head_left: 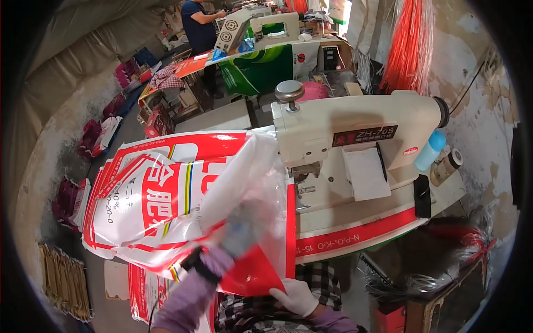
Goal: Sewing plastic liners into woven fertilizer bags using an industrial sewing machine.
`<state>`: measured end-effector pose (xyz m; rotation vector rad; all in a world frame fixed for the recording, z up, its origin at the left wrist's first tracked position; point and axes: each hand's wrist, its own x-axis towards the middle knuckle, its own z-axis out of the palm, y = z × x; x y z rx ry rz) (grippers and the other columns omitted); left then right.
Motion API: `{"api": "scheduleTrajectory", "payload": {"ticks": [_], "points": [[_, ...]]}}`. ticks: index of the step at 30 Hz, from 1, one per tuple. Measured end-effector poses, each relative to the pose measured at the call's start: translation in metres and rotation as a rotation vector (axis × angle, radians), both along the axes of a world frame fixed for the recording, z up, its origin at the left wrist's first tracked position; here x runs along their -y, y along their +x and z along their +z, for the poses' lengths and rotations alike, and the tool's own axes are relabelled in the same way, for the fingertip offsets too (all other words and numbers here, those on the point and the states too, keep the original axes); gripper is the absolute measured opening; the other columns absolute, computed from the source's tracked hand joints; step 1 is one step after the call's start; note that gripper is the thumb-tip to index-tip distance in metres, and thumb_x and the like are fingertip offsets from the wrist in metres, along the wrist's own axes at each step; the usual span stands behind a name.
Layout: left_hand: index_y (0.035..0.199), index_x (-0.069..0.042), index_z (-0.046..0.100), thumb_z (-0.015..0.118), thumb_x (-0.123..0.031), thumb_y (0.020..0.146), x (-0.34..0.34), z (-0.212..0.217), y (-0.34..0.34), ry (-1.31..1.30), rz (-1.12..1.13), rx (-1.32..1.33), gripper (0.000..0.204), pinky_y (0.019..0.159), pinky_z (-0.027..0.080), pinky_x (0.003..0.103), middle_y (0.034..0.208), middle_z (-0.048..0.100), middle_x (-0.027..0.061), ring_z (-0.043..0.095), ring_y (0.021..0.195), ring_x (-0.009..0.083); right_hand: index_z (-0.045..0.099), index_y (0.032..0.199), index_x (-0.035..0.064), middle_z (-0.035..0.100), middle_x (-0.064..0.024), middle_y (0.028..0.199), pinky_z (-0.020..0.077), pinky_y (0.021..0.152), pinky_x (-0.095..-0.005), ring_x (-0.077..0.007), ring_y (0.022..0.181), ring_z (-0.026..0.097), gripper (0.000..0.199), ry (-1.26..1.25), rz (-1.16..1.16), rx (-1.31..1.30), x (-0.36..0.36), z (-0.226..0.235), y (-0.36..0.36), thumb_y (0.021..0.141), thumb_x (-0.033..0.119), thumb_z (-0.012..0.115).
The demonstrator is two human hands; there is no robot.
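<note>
Centrally, a large woven sack [161, 194] printed in red and white, with a clear plastic liner [250, 188] at its mouth, is held up before a cream industrial sewing machine [355, 139]. Left hand [222, 252], in a purple sleeve with a dark wristband, is blurred and raised into the liner at the sack's mouth; whether it is clenched on the plastic cannot be told. Right hand [297, 297], in a white glove, pinches the lower red edge of the sack just above the person's checked clothing. The sack's right edge lies near the needle area [302, 186] but does not appear to sit under it. A second red-and-white printed sack [355, 233] lies flat along the front of the tabletop [444, 200]. As a judgement, the work looks early: the mouth is being gathered and is not yet stitched. Behind, another person [200, 28] stands at a second machine [261, 28]; red cord bundles [408, 44] hang at upper right.
</note>
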<state>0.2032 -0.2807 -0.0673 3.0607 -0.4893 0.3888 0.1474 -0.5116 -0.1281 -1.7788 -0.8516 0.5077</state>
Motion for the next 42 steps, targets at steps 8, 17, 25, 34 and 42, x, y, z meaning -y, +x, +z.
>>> {"api": "scheduleTrajectory", "payload": {"ticks": [8, 17, 25, 34, 42], "points": [[0.134, -0.005, 0.046, 0.051, -0.012, 0.090, 0.007, -0.021, 0.073, -0.589, 0.018, -0.010, 0.045, 0.097, 0.044, 0.040, 0.130, 0.053, 0.0178, 0.052, 0.118, 0.0339, 0.066, 0.079, 0.0033, 0.060, -0.0136, 0.071, 0.0465, 0.059, -0.0388, -0.0325, 0.068, 0.059, 0.031, 0.074, -0.019, -0.064, 0.008, 0.034, -0.006, 0.089, 0.032, 0.060], [0.148, -0.017, 0.027, 0.051, -0.014, 0.088, -0.014, -0.065, 0.072, -0.552, 0.099, -0.344, 0.065, 0.112, 0.025, 0.044, 0.151, 0.023, 0.0254, 0.030, 0.135, 0.0428, 0.064, 0.073, 0.0035, 0.059, -0.0132, 0.069, 0.0464, 0.058, -0.0390, -0.0317, 0.064, 0.058, 0.025, 0.004, -0.024, 0.075, 0.004, 0.087, 0.006, 0.087, 0.024, 0.062], [0.140, 0.007, 0.028, 0.053, -0.016, 0.086, 0.098, -0.028, -0.035, -0.573, 0.189, -0.524, 0.063, 0.098, 0.038, 0.051, 0.141, 0.023, 0.0393, 0.037, 0.123, 0.0518, 0.066, 0.079, 0.0077, 0.062, -0.0129, 0.075, 0.0480, 0.063, -0.0379, -0.0307, 0.072, 0.060, 0.022, -0.097, -0.036, -0.021, 0.044, 0.013, 0.011, 0.089, 0.025, 0.056], [0.140, -0.002, 0.034, 0.069, -0.038, 0.076, -0.115, 0.049, -0.217, 0.325, 0.671, 0.089, 0.081, 0.101, 0.032, 0.058, 0.130, 0.044, 0.0258, 0.042, 0.121, 0.0451, 0.064, 0.080, -0.0024, 0.061, -0.0191, 0.073, 0.0450, 0.060, -0.0407, -0.0348, 0.065, 0.060, 0.030, 0.097, -0.127, -0.442, 0.008, -0.019, 0.052, 0.084, 0.027, 0.067], [0.123, -0.013, 0.051, 0.061, -0.024, 0.080, -0.276, 0.008, -0.211, 0.362, 0.615, -0.422, 0.045, 0.047, 0.046, 0.048, 0.071, 0.063, 0.0127, 0.061, 0.052, 0.0317, 0.065, 0.099, 0.0006, 0.066, -0.0196, 0.092, 0.0519, 0.075, -0.0378, -0.0317, 0.088, 0.065, 0.032, -0.170, -0.068, 0.122, -0.057, 0.025, 0.039, 0.090, 0.030, 0.058]]}}
